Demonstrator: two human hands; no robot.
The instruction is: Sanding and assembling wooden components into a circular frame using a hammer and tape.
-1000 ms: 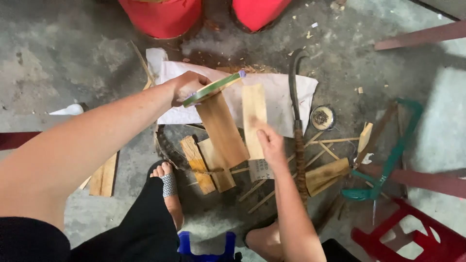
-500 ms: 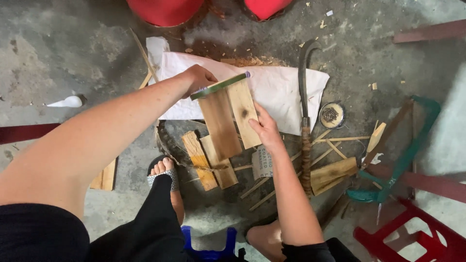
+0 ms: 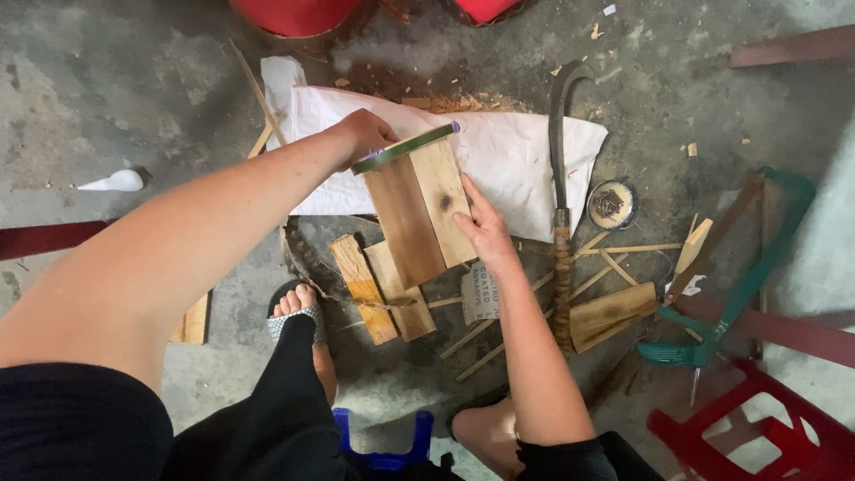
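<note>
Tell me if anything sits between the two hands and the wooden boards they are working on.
Nothing visible does. The left hand grips the green-edged strip across the top of the two wooden boards, and the right hand lies flat against the right board's face.

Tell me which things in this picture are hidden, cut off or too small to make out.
Head view only:
- Left hand: fingers hidden behind the green strip and wooden boards.
- Red containers: cut off by the top edge.
- Small round tin: contents too small to tell.
- Blue stool: mostly covered by the legs.
- Right hand: palm hidden, pressed on the boards.
</note>
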